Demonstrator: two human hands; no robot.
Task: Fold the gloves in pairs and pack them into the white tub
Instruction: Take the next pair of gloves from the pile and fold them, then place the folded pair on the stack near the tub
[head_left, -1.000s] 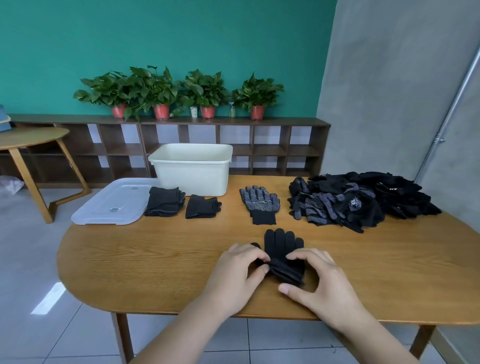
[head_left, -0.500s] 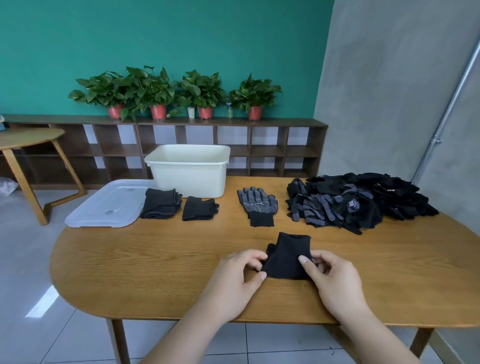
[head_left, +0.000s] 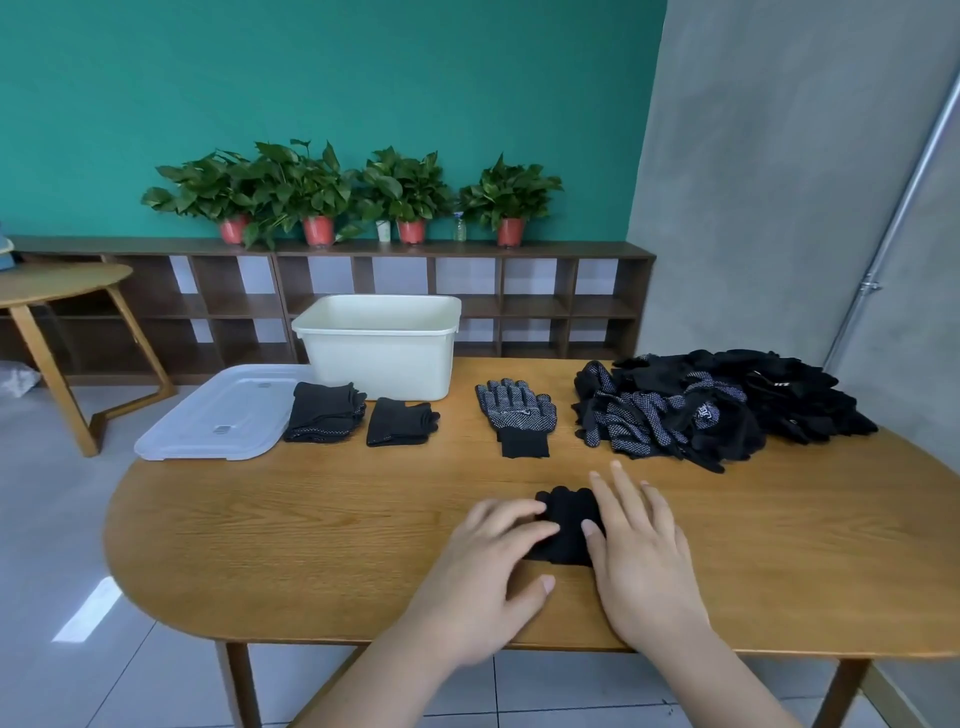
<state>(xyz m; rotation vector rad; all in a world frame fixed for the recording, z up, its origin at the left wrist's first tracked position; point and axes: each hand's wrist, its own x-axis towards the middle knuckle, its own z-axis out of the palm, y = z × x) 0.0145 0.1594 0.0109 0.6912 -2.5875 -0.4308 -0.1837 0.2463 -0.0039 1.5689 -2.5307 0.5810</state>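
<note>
Both hands are flat on the worktop (head_left: 311, 545), near its front edge; my left hand (head_left: 488, 561) lies over the left side of the folded black glove pair (head_left: 569, 525), fingers almost straight and laid on the cloth, gripping nothing; my right hand (head_left: 639, 551) presses the right side, fingers straight and spread, open as well; the pair sits flat between them, its glove tips pointing away from me. Further back, a dotted glove pair (head_left: 517, 415) lies flat with its cuff toward me; to its right, a loose pile of gloves (head_left: 717, 405), black and dotted; to its left, two folded bundles side by side, the larger bundle (head_left: 324, 418) lapping the edge of the clear lid (head_left: 218, 415), the smaller bundle (head_left: 400, 421) just beside it; the white tub (head_left: 382, 358) stands behind both, at the far edge.
</note>
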